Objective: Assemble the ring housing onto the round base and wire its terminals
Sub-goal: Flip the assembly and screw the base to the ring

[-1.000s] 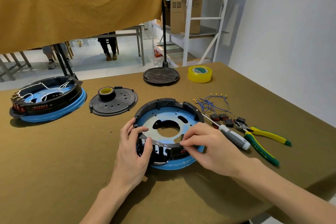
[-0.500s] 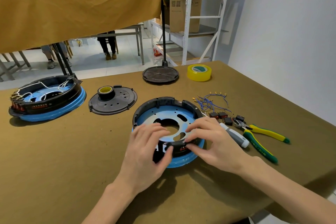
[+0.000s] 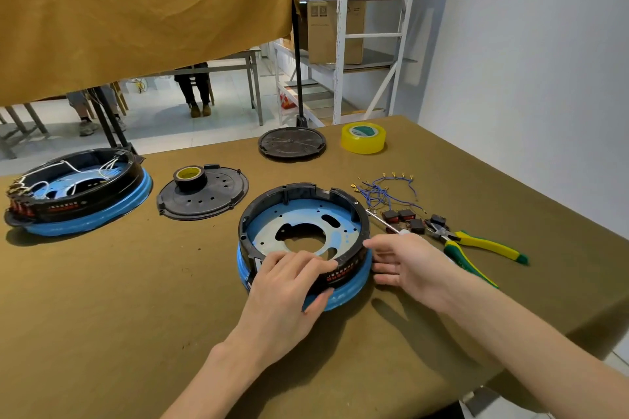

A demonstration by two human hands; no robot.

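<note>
Seating step: my left hand (image 3: 289, 286) gripped the black plastic ring housing (image 3: 303, 214) on the blue round base (image 3: 343, 292); right hand (image 3: 405, 262) open beside; wiring judged next.

white wall (image 3: 531, 54) right, mustard curtain (image 3: 136, 7) ahead, metal shelving (image 3: 343, 34) holding cardboard boxes (image 3: 335, 31).

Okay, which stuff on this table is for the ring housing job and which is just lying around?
For the job:
- ring housing
- round base
- blue wires
- switches
- pliers
- screwdriver

Lying about:
- finished unit
- black cover with tape roll
- yellow tape
- stand foot
</note>
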